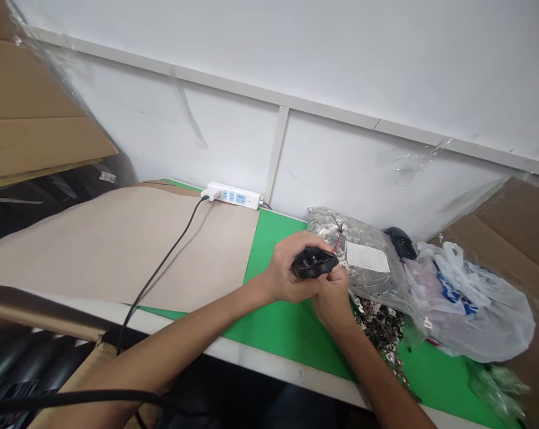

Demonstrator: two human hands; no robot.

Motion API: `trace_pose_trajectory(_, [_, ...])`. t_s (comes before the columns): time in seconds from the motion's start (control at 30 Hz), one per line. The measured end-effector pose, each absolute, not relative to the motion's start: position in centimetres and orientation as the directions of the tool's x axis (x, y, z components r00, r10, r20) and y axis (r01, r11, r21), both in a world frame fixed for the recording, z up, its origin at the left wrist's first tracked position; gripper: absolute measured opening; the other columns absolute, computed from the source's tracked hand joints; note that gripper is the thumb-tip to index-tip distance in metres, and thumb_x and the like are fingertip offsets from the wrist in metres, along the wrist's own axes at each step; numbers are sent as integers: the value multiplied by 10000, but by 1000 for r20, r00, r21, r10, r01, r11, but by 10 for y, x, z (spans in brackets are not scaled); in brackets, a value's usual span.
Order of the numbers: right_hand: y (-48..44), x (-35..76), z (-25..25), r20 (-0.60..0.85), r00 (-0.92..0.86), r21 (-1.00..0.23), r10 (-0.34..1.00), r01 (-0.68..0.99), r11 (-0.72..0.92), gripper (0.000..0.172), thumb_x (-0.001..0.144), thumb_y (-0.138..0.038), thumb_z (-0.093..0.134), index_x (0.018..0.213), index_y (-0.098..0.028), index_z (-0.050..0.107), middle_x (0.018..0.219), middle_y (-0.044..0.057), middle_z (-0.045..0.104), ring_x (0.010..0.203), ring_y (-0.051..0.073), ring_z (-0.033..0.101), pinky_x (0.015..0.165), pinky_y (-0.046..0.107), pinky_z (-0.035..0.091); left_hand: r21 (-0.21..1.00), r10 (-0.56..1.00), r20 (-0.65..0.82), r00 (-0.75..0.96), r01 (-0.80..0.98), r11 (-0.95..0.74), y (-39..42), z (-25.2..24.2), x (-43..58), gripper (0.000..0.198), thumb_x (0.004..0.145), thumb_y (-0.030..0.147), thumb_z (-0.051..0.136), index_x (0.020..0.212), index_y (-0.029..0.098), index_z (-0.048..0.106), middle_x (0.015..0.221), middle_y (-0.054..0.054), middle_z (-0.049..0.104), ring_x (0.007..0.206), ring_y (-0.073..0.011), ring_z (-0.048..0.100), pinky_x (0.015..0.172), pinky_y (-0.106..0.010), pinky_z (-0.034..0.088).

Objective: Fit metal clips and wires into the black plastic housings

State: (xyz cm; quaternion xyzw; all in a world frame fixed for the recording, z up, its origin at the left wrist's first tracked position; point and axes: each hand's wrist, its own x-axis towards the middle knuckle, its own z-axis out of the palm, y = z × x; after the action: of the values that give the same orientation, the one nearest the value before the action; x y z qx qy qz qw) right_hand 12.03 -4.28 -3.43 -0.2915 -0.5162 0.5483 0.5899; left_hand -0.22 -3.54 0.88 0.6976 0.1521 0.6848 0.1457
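A black plastic housing [313, 266] with an open, recessed face is held above the green mat. My left hand [282, 269] wraps around its left side, fingers over the top and thumb below. On the lower right, my right hand [334, 293] grips the same housing with closed fingers, some hidden behind it. A thin red wire [337, 243] shows just above the housing; its ends are hard to make out. Right behind my hands lies a clear plastic bag [368, 238] full of small metal pieces. Loose small metal parts [381, 328] are heaped beside my right forearm.
A white power strip [240, 198] with a plugged-in charger sits against the wall. Its black cable [162, 262] crosses the brown paper sheet [95, 244]. At right are a white plastic bag [484, 304] and another black part [401, 242]. Cardboard [41, 101] stands at left.
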Motion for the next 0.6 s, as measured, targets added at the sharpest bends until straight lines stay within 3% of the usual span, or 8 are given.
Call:
trace_pose_trajectory(0.2, [-35,119,-25,355,-87,-893,931,-328,309,166,758,-379,888,810,-253,793,1158,57,699,1145,256,656,1077,463,529,482,487,866,117,70,-873,-28,13,-14,301,937,420,657,1141,199,645,1060,-86,724,996,-196,714,893,-330,595])
trace_pose_trajectory(0.27, [-34,124,-20,374,-103,-891,922,-318,326,180,786,-386,872,891,-252,813,1285,70,677,1211,261,645,1109,459,513,536,543,827,145,86,-840,-24,12,-18,344,938,418,666,1192,189,626,1102,-98,716,1013,-200,704,908,-334,591])
trace_pose_trajectory(0.4, [-34,135,-9,407,-96,-882,908,-298,364,271,829,-387,845,1063,-257,806,1546,82,549,1455,278,494,1225,474,410,647,641,751,158,15,-762,-16,7,-21,502,970,461,645,1364,178,517,1276,-139,668,1172,-225,677,1018,-369,582])
trace_pose_trajectory(0.47, [-33,138,-5,395,-56,-875,917,-328,357,285,835,-405,837,1068,-247,792,1519,90,577,1432,267,518,1219,468,413,679,671,725,154,2,-734,-12,4,-21,550,997,465,609,1436,189,427,1358,-150,626,1264,-228,645,1095,-394,556])
trace_pose_trajectory(0.6, [-26,139,-2,277,35,-861,960,-435,265,334,807,-438,843,1049,-226,752,1265,80,717,1221,230,649,1088,407,514,694,703,692,167,116,-710,-9,-4,-22,630,1008,497,582,1498,203,317,1460,-174,538,1375,-252,570,1183,-458,502])
